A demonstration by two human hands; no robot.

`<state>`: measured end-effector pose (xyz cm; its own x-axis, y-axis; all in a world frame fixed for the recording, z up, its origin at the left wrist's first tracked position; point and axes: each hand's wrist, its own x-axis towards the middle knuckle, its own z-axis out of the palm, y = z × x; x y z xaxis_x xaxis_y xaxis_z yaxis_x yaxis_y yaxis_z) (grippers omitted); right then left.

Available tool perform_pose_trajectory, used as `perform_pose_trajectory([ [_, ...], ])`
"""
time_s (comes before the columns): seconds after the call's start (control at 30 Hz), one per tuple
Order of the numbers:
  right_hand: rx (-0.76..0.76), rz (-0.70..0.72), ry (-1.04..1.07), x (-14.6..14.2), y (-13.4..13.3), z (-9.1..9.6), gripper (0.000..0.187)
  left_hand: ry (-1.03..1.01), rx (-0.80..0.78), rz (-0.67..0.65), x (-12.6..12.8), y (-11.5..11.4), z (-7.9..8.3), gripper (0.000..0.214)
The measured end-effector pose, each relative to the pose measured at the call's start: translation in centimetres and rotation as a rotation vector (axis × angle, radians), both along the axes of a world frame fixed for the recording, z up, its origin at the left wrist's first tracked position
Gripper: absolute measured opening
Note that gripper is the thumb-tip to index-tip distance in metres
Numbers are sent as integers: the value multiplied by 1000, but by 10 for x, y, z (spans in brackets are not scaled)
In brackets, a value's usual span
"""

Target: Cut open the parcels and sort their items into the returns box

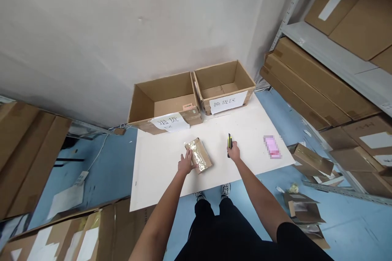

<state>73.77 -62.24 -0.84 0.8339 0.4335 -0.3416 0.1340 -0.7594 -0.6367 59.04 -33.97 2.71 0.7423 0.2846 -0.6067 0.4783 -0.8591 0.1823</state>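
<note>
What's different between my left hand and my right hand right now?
The left hand lies open, palm down on the taped parcel; the right hand is closed around the box cutter. The left hand's parcel lies flat on the white board; the right hand's cutter points away toward the open cartons. Both reach out over the board.

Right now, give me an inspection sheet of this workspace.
Surface: white board lying flat on the blue floor.
Job's things: taped parcel on the board; utility knife.
Clutter: pink item on the board's right side; torn packaging on the floor, right.
Hands: left hand flat on the parcel; right hand closed round the knife.
Cables: white cable on the floor, left.
Surroundings: two open labelled boxes at the far edge; shelving with cartons, right.
</note>
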Motion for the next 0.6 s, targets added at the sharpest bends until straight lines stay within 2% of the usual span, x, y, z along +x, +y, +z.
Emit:
perform_pose_trajectory([
  [0.13, 85, 55, -57, -19, 62, 30, 52, -42, -30, 28, -2, 0, -5, 114],
  [0.2, 138, 154, -78, -31, 97, 43, 63, -62, -46, 45, -3, -2, -7, 114],
  [0.27, 75, 218, -59, -42, 127, 52, 68, -84, -66, 62, -4, -4, -8, 115],
  [0.33, -59, 234, -25, -51, 148, 56, 70, -93, -71, 63, -5, -6, -8, 114],
  [0.47, -264, 256, -8, -61, 162, 61, 71, -28, -47, 22, -6, -8, -4, 110],
  [0.6, -310, 268, 5, -64, 159, 71, 73, -29, -66, -20, -9, -5, -2, 108],
])
